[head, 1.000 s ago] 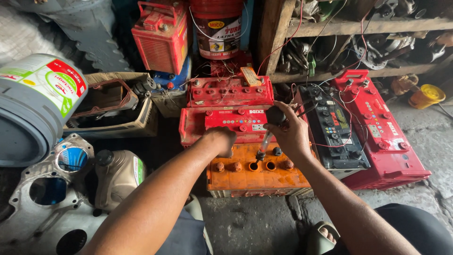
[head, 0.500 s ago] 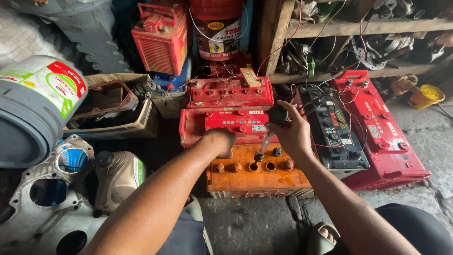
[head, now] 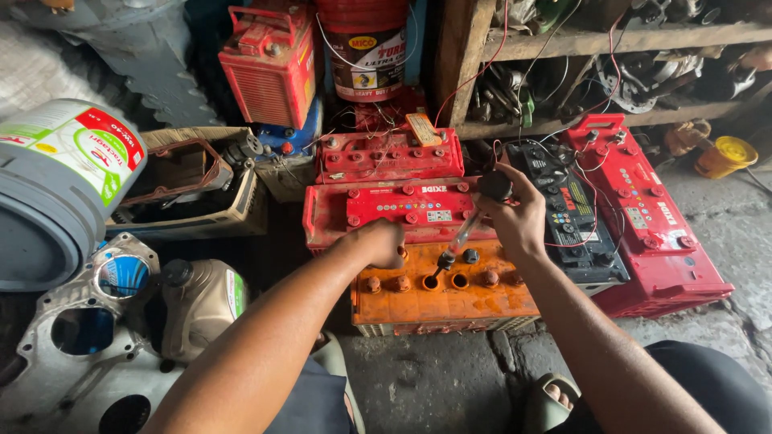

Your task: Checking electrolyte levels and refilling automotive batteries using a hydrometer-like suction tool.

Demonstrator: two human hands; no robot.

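The single head-worn camera looked steeply down and forward from close above the orange rectangular plastic battery [head: 438, 293], wooden shelves beyond it at the top edge.

Dim, sharp, perhaps daylight from right.

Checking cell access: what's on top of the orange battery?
Orange battery: row of vent ports, two open, the rest capped. Left hand rests at its rear edge. Right hand holds a hydrometer, tip in an open port. Cell interiors aren't visible.
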